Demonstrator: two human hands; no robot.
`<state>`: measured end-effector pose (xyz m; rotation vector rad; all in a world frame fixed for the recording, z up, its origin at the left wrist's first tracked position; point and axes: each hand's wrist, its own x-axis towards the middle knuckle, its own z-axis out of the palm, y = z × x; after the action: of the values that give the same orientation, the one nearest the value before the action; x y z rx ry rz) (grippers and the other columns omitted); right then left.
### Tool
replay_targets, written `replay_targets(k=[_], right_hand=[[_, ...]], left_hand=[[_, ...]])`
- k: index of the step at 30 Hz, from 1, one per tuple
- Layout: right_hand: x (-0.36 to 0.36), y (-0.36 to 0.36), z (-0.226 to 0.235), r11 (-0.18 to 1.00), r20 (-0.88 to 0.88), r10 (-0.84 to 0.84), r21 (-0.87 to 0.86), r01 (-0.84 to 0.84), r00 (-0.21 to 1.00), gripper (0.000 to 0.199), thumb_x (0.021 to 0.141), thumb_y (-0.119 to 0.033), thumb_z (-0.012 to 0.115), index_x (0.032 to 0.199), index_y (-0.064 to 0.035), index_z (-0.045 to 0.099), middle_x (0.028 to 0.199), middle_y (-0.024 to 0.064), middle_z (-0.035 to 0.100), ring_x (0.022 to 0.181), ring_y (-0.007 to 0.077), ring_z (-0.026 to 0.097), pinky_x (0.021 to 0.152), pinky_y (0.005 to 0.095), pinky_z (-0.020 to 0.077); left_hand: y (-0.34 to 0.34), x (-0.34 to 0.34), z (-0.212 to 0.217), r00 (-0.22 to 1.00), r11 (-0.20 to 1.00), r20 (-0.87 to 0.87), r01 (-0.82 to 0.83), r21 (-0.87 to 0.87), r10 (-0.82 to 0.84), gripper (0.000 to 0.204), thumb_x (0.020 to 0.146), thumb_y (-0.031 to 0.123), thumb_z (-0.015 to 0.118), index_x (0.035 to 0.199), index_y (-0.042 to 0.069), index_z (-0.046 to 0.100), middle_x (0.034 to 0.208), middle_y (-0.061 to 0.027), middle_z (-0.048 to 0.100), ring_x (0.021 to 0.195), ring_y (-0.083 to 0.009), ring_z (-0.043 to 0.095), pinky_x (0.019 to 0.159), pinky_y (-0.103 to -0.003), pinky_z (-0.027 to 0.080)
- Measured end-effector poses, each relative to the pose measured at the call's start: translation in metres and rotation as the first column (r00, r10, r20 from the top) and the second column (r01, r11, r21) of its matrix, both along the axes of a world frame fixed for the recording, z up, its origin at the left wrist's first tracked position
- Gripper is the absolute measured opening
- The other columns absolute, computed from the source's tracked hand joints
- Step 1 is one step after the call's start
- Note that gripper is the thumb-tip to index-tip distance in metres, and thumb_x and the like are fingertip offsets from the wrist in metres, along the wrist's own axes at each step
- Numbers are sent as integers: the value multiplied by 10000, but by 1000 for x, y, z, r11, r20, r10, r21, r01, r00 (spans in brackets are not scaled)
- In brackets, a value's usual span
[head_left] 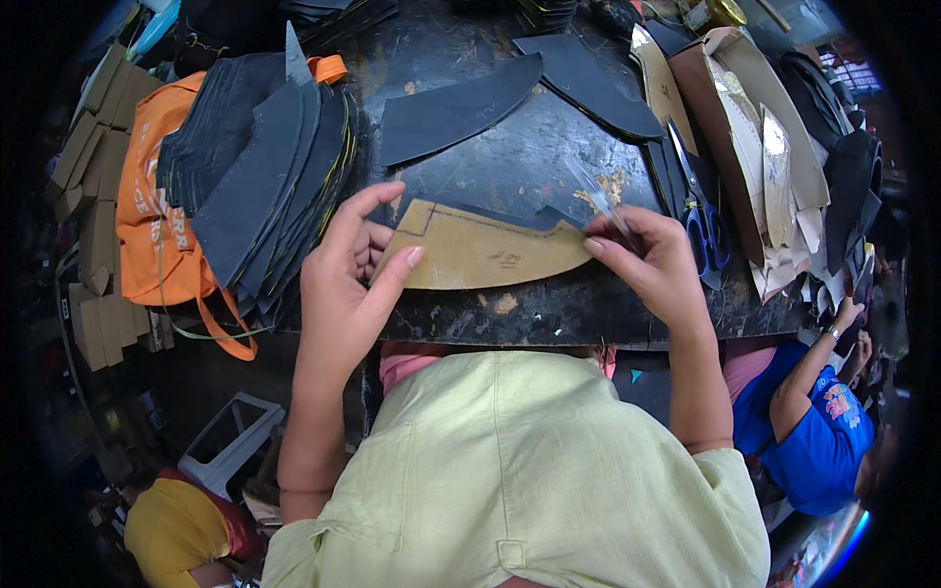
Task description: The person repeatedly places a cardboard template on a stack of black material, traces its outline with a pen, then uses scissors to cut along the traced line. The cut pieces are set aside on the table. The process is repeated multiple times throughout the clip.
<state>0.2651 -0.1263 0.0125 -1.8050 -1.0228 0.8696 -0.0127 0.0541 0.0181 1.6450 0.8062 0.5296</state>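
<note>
A tan cardboard pattern (pixel 485 255) with a curved lower edge lies on a black cut piece (pixel 510 218) on the dark worktable (pixel 529 147). My left hand (pixel 345 279) presses down the pattern's left end, thumb and fingers spread over it. My right hand (pixel 642 257) sits at the pattern's right tip and pinches a thin clear pen-like marker (pixel 596 194) that slants up and to the left. Only the top edge of the black piece shows above the pattern.
A thick stack of black cut pieces (pixel 265 176) lies left on an orange bag (pixel 157 216). Two loose black curved pieces (pixel 456 108) lie farther back. Blue-handled scissors (pixel 706 230) and tan patterns (pixel 755 127) sit right. A person in blue (pixel 814 421) is at lower right.
</note>
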Motion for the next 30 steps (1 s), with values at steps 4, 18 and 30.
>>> replay_targets(k=[4, 18, 30], right_hand=[[-4, 16, -9, 996, 100, -37, -77, 45, 994, 206, 927, -143, 843, 999, 38, 773, 752, 20, 695, 672, 67, 561, 624, 257, 448], [-7, 21, -8, 987, 247, -29, -145, 67, 969, 196, 913, -125, 838, 907, 36, 726, 748, 13, 628, 677, 64, 489, 600, 273, 397], [-6, 20, -11, 985, 262, -19, -160, 63, 965, 178, 927, -91, 821, 941, 46, 710, 811, 33, 661, 739, 75, 547, 660, 272, 456]], left_hand=[[9, 14, -15, 992, 998, -114, -57, 8, 58, 540, 946, -62, 736, 1458, 0, 578, 860, -33, 690, 768, -46, 630, 686, -220, 486], [7, 19, -27, 957, 984, -258, -96, 149, 133, 499, 859, 38, 851, 1308, 10, 636, 757, -27, 632, 647, -90, 592, 627, -257, 491], [7, 16, -24, 944, 979, -289, -109, 174, 157, 521, 867, 37, 854, 1328, 23, 609, 781, -31, 635, 657, -85, 591, 629, -254, 502]])
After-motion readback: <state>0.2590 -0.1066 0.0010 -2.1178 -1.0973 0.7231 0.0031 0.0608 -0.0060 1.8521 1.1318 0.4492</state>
